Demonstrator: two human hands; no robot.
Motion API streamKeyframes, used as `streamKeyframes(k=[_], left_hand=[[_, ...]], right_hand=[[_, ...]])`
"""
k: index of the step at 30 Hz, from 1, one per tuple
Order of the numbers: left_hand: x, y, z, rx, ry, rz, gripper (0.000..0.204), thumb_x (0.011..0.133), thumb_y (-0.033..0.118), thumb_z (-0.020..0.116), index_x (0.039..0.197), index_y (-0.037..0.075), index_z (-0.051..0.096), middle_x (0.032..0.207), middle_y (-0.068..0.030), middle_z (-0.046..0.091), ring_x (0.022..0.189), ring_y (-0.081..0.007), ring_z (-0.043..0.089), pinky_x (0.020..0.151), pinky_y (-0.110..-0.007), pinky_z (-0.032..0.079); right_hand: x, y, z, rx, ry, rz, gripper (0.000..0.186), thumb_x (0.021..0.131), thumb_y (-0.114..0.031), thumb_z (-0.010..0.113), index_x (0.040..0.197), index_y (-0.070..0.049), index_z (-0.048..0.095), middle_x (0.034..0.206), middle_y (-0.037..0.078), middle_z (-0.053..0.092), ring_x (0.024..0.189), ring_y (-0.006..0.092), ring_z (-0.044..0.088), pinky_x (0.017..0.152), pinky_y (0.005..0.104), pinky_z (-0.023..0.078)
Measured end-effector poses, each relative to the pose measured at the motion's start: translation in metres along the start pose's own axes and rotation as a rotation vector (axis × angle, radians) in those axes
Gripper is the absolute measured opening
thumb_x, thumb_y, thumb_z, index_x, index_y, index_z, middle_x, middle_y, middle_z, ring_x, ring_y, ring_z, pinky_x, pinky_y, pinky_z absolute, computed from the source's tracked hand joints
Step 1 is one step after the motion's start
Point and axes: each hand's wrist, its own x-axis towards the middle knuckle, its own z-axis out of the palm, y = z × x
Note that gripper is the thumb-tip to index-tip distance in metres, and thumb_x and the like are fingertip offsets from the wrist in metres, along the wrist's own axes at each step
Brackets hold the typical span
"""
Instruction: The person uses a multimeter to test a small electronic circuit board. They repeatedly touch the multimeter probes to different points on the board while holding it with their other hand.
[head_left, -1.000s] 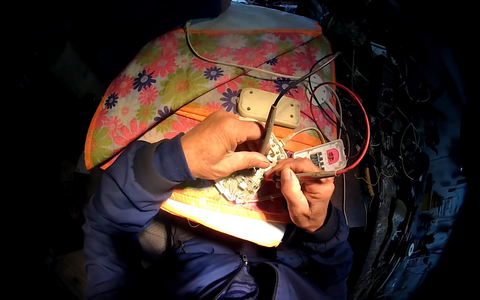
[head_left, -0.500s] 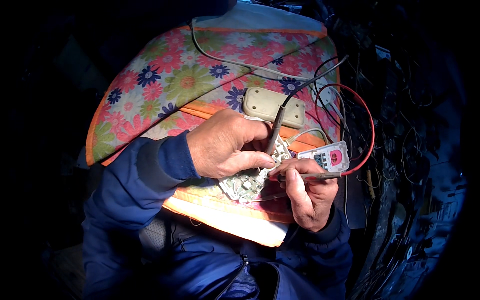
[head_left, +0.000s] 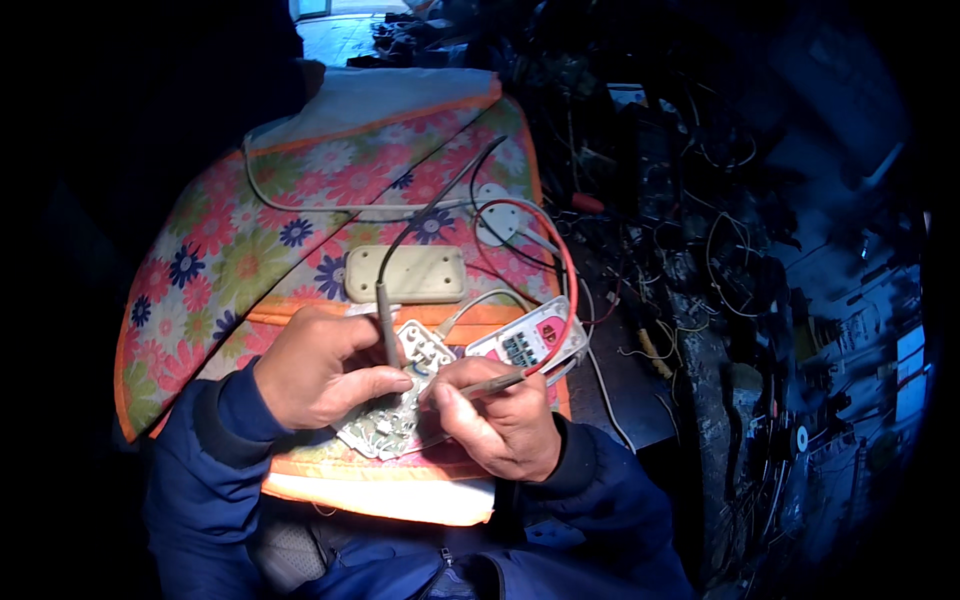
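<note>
We see strong light on the floral cloth (head_left: 235, 262), glaring white along its near edge; left of it, near-black shadow; right, dim blue; beyond, a bright bluish patch (head_left: 338, 40).

The left arm (head_left: 205, 490) and right arm (head_left: 615, 525) come up from the bottom and bend in. The left hand (head_left: 325, 370) shows its back, with its thumb (head_left: 375, 382) reaching to the right. The right hand (head_left: 500, 425) is curled up, its thumb pointing away from the body. Both hands pinch, close together.
</note>
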Motion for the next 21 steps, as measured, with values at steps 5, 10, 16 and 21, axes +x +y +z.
streamKeyframes(k=[5, 10, 16, 21], left_hand=[[-0.001, -0.002, 0.001, -0.028, -0.011, -0.023, 0.017, 0.090, 0.010, 0.083, 0.099, 0.000, 0.072, 0.082, -0.0140, 0.073, 0.074, -0.0236, 0.073, 0.067, -0.034, 0.054], [-0.005, -0.004, 0.004, -0.357, 0.075, -0.199, 0.014, 0.094, 0.004, 0.079, 0.104, -0.003, 0.072, 0.094, -0.0079, 0.076, 0.087, -0.0145, 0.072, 0.079, -0.031, 0.056], [-0.003, 0.002, 0.000, -0.425, 0.043, -0.198, 0.013, 0.097, 0.003, 0.076, 0.107, -0.005, 0.071, 0.098, -0.0084, 0.076, 0.092, -0.0139, 0.072, 0.084, -0.031, 0.057], [-0.006, 0.002, 0.002, -0.403, 0.074, -0.170, 0.013, 0.096, 0.005, 0.077, 0.105, -0.003, 0.072, 0.095, -0.0073, 0.077, 0.088, -0.0134, 0.071, 0.079, -0.030, 0.057]], right_hand=[[0.000, -0.001, 0.000, -0.068, 0.005, -0.051, 0.017, 0.096, -0.002, 0.069, 0.081, 0.006, 0.070, 0.085, 0.014, 0.071, 0.070, 0.0294, 0.070, 0.063, 0.0378, 0.054], [-0.004, -0.001, 0.005, 0.094, 0.097, 0.016, 0.008, 0.098, -0.004, 0.072, 0.102, 0.003, 0.071, 0.085, 0.012, 0.070, 0.072, 0.0222, 0.069, 0.065, 0.0343, 0.053], [-0.006, 0.002, 0.006, 0.111, 0.105, -0.013, 0.010, 0.097, -0.003, 0.073, 0.105, 0.003, 0.072, 0.085, 0.013, 0.069, 0.073, 0.0220, 0.067, 0.065, 0.0346, 0.051], [-0.004, 0.005, 0.007, 0.134, 0.069, -0.027, 0.009, 0.098, -0.003, 0.071, 0.105, 0.003, 0.071, 0.084, 0.011, 0.068, 0.073, 0.0206, 0.066, 0.065, 0.0338, 0.050]])
